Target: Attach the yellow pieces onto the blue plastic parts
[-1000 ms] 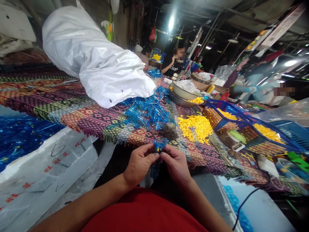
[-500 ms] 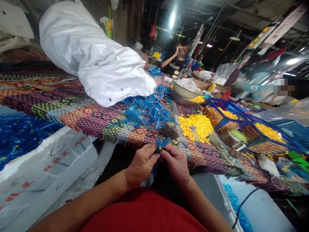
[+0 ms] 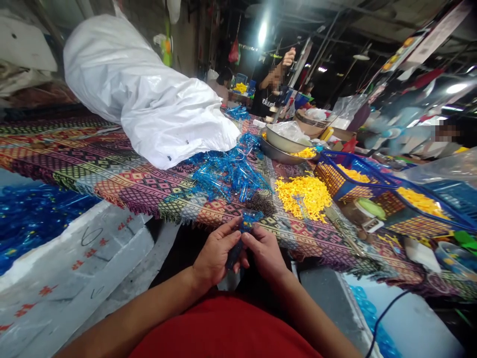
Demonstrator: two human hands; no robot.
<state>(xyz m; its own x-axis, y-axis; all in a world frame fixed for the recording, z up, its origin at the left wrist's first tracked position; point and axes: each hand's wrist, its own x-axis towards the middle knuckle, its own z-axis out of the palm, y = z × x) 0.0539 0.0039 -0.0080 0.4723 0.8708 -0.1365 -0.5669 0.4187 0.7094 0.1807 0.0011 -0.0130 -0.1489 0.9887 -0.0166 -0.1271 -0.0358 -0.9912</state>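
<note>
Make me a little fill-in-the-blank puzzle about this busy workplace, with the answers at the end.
1. The left hand and right hand hold a small plastic item, mostly ____ in colour.
2. The heap of loose pieces beside the baskets is ____.
3. Seen from the wearer, the small dark pile lies to the ____ of that heap.
4. The wearer's shirt is ____.

Missing words: blue; yellow; left; red.
</note>
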